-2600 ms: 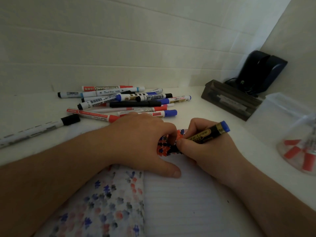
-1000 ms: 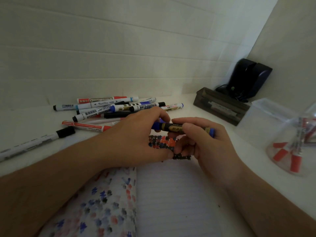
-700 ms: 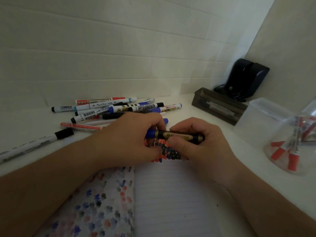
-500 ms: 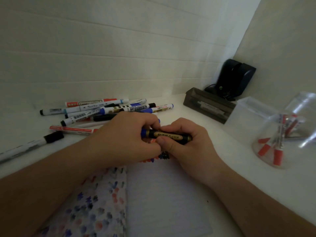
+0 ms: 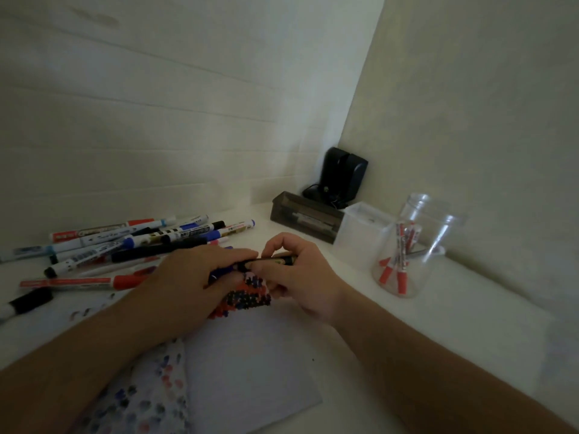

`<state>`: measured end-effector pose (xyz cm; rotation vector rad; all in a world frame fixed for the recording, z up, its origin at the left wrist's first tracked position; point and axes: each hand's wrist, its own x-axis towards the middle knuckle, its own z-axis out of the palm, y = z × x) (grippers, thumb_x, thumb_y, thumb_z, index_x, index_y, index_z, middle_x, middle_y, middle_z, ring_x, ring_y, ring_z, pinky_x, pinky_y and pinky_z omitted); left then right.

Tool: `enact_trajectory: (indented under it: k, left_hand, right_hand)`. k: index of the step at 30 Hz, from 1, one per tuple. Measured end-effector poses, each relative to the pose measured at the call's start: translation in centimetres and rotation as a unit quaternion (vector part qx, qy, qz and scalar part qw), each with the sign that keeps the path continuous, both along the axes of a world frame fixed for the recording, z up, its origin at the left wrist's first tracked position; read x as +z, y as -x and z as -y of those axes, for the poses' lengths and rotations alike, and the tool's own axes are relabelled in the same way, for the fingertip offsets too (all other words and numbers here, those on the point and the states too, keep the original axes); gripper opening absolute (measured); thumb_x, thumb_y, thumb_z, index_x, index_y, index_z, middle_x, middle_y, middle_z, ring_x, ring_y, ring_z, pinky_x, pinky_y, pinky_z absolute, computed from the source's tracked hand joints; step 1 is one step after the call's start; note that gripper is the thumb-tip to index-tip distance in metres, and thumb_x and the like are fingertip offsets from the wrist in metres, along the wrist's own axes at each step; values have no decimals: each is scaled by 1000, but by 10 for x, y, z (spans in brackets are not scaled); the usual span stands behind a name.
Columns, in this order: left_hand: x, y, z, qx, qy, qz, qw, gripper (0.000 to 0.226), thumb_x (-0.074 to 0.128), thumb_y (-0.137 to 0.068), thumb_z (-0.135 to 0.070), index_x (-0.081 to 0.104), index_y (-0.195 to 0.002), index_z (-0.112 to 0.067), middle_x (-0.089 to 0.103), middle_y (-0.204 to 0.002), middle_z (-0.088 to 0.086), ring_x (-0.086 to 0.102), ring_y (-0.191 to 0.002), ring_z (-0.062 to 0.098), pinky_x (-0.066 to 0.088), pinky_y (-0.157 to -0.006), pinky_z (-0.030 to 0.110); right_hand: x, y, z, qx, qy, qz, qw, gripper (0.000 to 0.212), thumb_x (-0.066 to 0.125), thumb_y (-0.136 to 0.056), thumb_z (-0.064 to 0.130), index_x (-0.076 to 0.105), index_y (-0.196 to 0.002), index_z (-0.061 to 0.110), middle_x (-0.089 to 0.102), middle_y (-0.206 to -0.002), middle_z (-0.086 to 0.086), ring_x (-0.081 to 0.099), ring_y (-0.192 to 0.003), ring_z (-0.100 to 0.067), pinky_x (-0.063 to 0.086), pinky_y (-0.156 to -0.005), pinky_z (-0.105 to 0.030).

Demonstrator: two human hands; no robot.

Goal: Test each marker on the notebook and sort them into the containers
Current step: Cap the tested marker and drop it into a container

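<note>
Marker (image 5: 266, 264), black with a gold label and a blue cap, lies level between both hands, just above the notebook (image 5: 250, 355). Left hand (image 5: 194, 277) curls its fingers round the blue cap end. Right hand (image 5: 300, 277) pinches the black barrel between thumb and fingers, with the first finger arched over the top. Both hands touch each other at the middle of the marker.

Under the hands, the notebook page has a patch of red, blue and black scribbles (image 5: 247, 296). The lower part of that page is blank and lined. The left page (image 5: 141, 399) is full of small coloured dabs, and the left arm lies across it.

Farther left on the white bench (image 5: 454, 324) lies a pile of markers (image 5: 134, 242), with red, blue and black caps, lying crossed over each other. One marker with a black cap (image 5: 28, 302) lies apart at the left edge.

To the right stands a clear round jar (image 5: 416, 245) with red-capped markers (image 5: 398, 261) standing in it. Just beside it, toward the corner, sits a frosted square container (image 5: 360, 236). Behind that is a dark tray (image 5: 304, 216), and a black device (image 5: 343, 175) stands in the corner by the wall.
</note>
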<state>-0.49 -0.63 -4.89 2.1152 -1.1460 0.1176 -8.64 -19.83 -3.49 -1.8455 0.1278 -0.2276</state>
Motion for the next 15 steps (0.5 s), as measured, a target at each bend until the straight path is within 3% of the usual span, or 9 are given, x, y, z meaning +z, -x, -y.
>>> enact_trajectory:
  k: [3, 6, 8, 11, 15]
  left_hand:
    - [-4, -1, 0, -18, 18, -16, 1000, 70, 66, -97, -27, 30, -146, -63, 51, -119, -31, 53, -105, -12, 51, -76, 13]
    - [-7, -4, -1, -16, 40, -20, 999, 73, 69, -95, -28, 30, -149, -58, 52, -119, -29, 51, -106, -10, 50, -76, 14]
    - [-9, -3, -2, -11, 43, -20, 999, 61, 69, -95, -26, 42, -142, -54, 54, -116, -28, 52, -105, -9, 49, -80, 16]
    - [-8, 0, -5, -12, 30, -17, 999, 39, 67, -96, -26, 57, -123, -52, 58, -115, -26, 56, -103, -6, 49, -87, 19]
    - [-6, -2, -8, -15, 5, 1, 1000, 26, 67, -96, -29, 67, -114, -48, 58, -117, -28, 54, -108, -6, 46, -94, 21]
  right_hand:
    - [24, 13, 23, -103, -99, 63, 988, 9, 66, -96, 6, 60, -94, 11, 58, -65, -8, 49, -55, -19, 42, -49, -27]
    - [45, 28, 53, -297, -214, 175, 914, 10, 54, -101, 8, 57, -98, 18, 60, -73, -10, 53, -55, -19, 43, -48, -26]
    - [49, 31, 68, -374, -262, 189, 870, 12, 49, -101, 9, 55, -104, 19, 61, -84, -11, 58, -57, -20, 47, -51, -25]
    - [47, 30, 76, -378, -313, 157, 857, 13, 54, -99, 14, 59, -111, 16, 61, -97, -13, 66, -69, -27, 52, -52, -25]
    - [51, 33, 71, -360, -351, 133, 854, 14, 62, -96, 22, 62, -102, 9, 63, -96, -12, 68, -74, -27, 55, -57, -26]
